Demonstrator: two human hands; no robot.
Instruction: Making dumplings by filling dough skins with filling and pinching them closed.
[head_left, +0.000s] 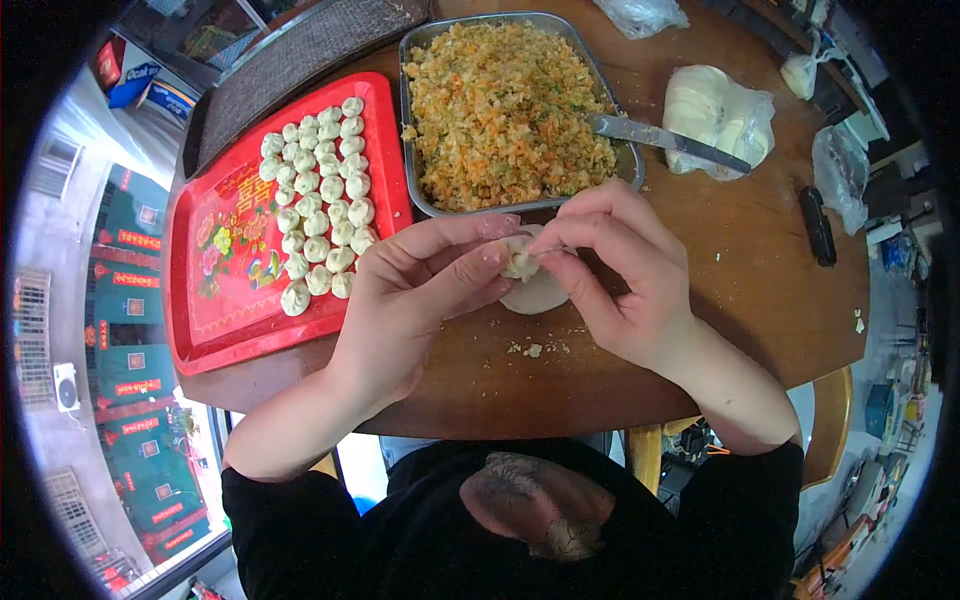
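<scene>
Between the fingers of my left hand (442, 277) is a small pleated dumpling (519, 257) of pale dough. The thumb and fingertips of my right hand (622, 262) pinch its right edge. Below the dumpling lie round dough wrappers (536, 294) on the table, partly hidden by my hands. Beyond my hands stands a metal tray (639, 169) heaped with chopped filling (510, 112) flecked with orange and green. A flat metal spatula or blade (675, 141) rests across its right rim. To the left, a red patterned tray (180, 300) holds rows of pleated dumplings (316, 217).
Dough pieces in a clear plastic bag (716, 120) lie at the right back. A black elongated object (816, 226) and a crumpled plastic bag (840, 176) are near the table's right edge. A dark textured tray (300, 75) stands behind the red one. Crumbs (532, 350) dot the wooden table (480, 397).
</scene>
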